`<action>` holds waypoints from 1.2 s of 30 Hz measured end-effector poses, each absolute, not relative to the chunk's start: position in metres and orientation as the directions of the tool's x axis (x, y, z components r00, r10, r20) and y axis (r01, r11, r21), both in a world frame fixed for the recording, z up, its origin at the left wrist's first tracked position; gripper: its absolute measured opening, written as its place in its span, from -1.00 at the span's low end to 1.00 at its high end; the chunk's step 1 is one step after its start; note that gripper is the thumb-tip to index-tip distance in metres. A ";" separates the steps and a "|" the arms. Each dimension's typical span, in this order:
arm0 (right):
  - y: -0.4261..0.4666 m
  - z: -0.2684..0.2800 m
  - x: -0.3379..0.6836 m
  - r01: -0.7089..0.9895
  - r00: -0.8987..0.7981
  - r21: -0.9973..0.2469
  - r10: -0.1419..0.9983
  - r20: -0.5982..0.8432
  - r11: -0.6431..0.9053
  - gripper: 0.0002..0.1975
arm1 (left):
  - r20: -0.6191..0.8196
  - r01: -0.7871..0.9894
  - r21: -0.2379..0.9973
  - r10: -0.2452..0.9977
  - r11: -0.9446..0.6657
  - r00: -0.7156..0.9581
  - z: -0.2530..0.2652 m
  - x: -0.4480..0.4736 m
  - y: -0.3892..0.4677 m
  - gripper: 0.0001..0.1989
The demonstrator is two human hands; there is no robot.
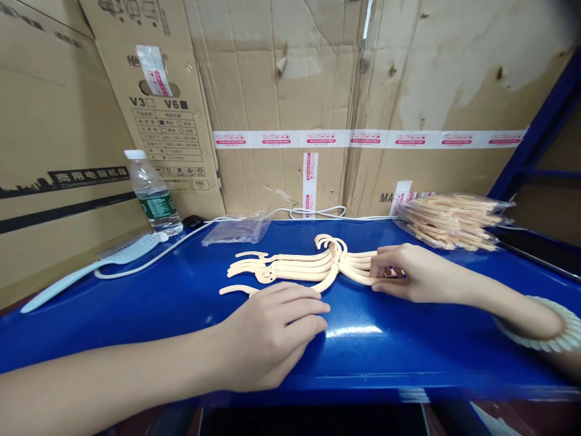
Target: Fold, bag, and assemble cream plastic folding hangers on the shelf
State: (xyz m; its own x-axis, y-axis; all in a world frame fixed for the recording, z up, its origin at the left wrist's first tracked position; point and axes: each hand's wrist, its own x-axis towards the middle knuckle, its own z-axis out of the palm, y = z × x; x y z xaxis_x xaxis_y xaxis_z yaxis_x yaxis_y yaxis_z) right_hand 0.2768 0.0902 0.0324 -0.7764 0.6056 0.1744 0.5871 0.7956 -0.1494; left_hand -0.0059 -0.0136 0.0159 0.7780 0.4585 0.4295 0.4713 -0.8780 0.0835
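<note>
hangers [302, 266] lie partly behind half-curled left grip [272, 336], hold unclear, right ends pinched by right grip [411, 272].

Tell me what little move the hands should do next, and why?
I'd probably use the left fingers to nudge the front hanger back against the other hangers. They're right over it, and its left side sticks out, with blue table showing behind, while most others lie close together. The right fingers, at the bunch's right side, could help steady it.

Cream clothes hangers [299, 267] lie bunched on the desk [181, 327] — hooks [333, 245] toward twelve o'clock, arms toward nine and three.
</note>
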 end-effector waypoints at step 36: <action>0.177 -0.011 0.241 0.721 -0.680 0.053 0.690 0.247 0.691 -0.24 | 0.250 0.750 0.351 0.828 -0.560 0.501 -0.002 -0.052 0.117 -0.52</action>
